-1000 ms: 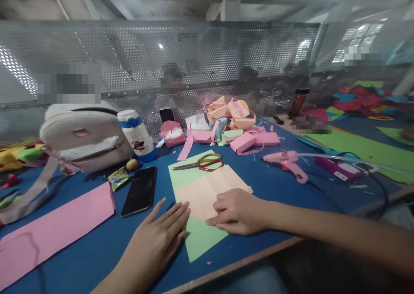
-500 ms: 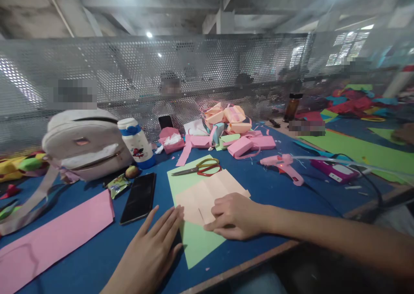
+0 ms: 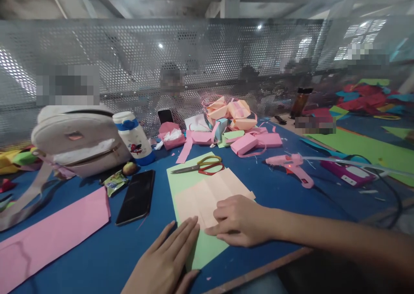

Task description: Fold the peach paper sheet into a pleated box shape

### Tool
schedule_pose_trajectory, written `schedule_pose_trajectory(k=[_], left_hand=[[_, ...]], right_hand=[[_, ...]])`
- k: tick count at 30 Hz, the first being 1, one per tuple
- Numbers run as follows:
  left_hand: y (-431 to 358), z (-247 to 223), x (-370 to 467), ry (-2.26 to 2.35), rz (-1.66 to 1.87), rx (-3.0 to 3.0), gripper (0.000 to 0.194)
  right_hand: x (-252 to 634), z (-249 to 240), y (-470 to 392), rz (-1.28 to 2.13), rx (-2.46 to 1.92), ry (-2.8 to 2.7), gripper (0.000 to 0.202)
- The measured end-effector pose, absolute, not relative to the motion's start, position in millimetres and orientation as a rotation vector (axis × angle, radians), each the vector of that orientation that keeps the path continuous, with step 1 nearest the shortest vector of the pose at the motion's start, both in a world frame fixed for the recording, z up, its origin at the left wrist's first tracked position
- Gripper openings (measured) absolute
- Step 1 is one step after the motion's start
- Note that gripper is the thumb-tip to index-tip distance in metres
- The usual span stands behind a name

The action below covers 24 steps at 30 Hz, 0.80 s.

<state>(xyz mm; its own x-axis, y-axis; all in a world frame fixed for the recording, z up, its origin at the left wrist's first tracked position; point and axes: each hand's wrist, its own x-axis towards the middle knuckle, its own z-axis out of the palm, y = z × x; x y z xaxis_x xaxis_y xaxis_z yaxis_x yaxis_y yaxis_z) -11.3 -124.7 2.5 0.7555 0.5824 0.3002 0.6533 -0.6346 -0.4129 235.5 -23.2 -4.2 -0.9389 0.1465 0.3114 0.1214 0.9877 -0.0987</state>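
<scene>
A creased sheet of peach paper point(image 3: 210, 194) lies over a light green sheet point(image 3: 210, 251) on the blue tabletop. My left hand point(image 3: 164, 255) is open, its fingers stretched flat and the tips touching the near left corner of the peach paper. Curled and closed, my right hand point(image 3: 242, 220) bears on the near right part of the peach paper, fingertips at its near edge. The thumb there is mostly hidden. Scissors point(image 3: 200, 166), with yellow and red handles, rest on the green sheet just beyond the peach paper.
Left of the sheets lie a black phone point(image 3: 136, 197) and folded pink paper point(image 3: 58, 235). Behind them stand a bottle point(image 3: 134, 138) and a pale backpack point(image 3: 80, 143). Folded paper pieces point(image 3: 236, 117) pile at the back. A pink glue gun point(image 3: 291, 166) with its cord sits right.
My left hand has slid right and toward me, onto the peach paper's near left corner. My right hand stays on the paper, nearly unmoved. The view has shifted slightly.
</scene>
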Motion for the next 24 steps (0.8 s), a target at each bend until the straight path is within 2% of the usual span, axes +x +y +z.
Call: schedule_pose_trajectory(k=[9,24], left_hand=[[-128.9,2.9,-21.9,-1.189,-0.200,-2.459,0.053],[-128.6,-18.1,3.5,-1.050,-0.195,-2.488,0.057]], right_hand=[[237.4,-5.0,-25.0,0.111,-0.225,-2.816,0.028],[239.7,-6.4,-25.3,0.155,-0.229,-2.806,0.029]])
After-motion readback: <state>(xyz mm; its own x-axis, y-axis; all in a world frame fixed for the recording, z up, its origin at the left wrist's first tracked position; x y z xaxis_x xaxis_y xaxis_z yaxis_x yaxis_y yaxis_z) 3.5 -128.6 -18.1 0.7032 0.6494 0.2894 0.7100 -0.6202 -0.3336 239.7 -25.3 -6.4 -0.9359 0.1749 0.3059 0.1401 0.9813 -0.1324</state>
